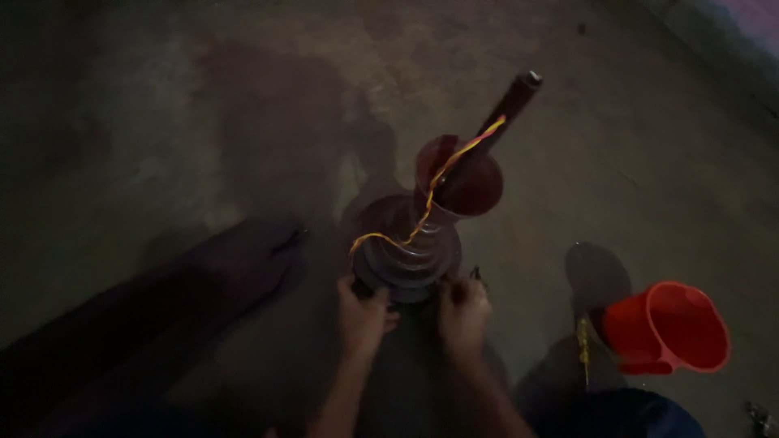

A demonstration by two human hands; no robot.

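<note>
Dark brown ribbed insulator lies on concrete floor at centre, stem pointing far right. Left hand and right hand apart, each clamped on near rim, steadying it against rolling. Yellow-red wire trails along ribs. Red mug stands near right, clear of hands.

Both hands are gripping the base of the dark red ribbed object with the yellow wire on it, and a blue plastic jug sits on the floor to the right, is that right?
Nearly. The head view shows the plastic jug is red, not blue. The rest holds: the left hand and right hand grip the base of the dark red ribbed object, with the yellow wire on it.
</note>
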